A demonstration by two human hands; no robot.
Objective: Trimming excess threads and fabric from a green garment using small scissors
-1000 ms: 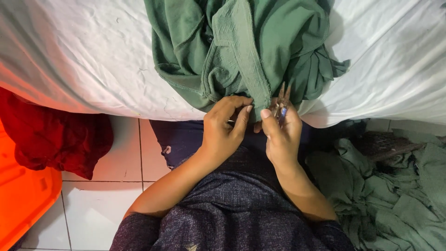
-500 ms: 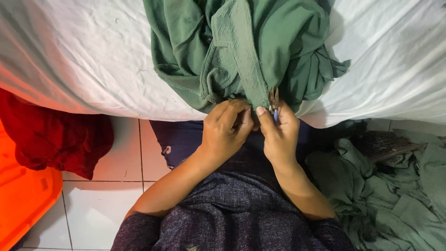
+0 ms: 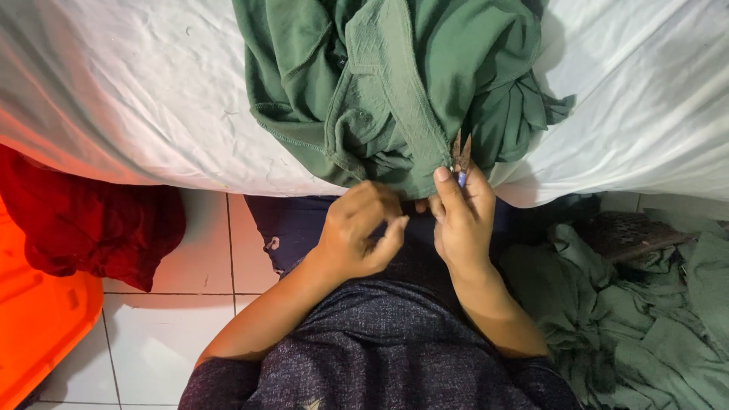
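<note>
Here, in the head view, the green garment [image 3: 395,83] lies bunched on a white sheet [image 3: 114,99], directly above both hands, its lower hem reaching down to the fingertips. The right hand [image 3: 463,220] is closed around small thread snips [image 3: 460,156], whose blades point up against the hem. The left hand [image 3: 361,228], just beside it, is curled with thumb and fingers pinched; whether it holds cloth cannot be told. A red cloth [image 3: 91,220] lies well left of the left hand, more green fabric [image 3: 645,304] right of the right hand.
</note>
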